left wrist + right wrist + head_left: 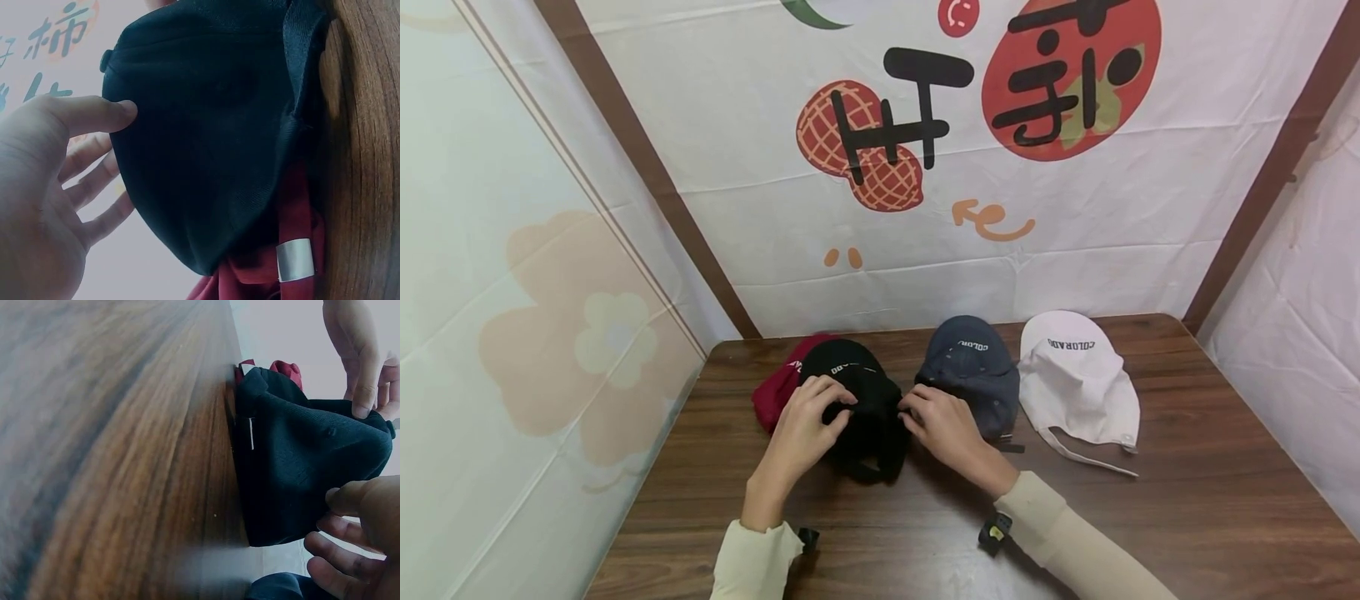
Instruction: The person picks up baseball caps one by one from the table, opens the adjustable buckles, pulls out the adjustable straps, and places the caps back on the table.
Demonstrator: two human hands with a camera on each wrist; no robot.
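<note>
A black baseball cap (857, 375) lies at the left-middle of the table, partly covering a dark red cap (772, 398). My left hand (805, 421) is at the cap's left side. In the left wrist view its thumb (119, 115) lies on the black fabric, while the other fingertips pass behind the edge. On the cap's opposite side is my right hand (946, 423). Its thumb (350, 497) touches the black cap in the right wrist view, with the other fingers loosely bent alongside. Much of the red cap is hidden.
Right of the black cap lies a navy cap (973, 375) with light lettering. A white cap (1067, 375) sits beside it, its strap trailing forward. White printed cloth (925, 275) hangs behind the wooden table (1195, 500).
</note>
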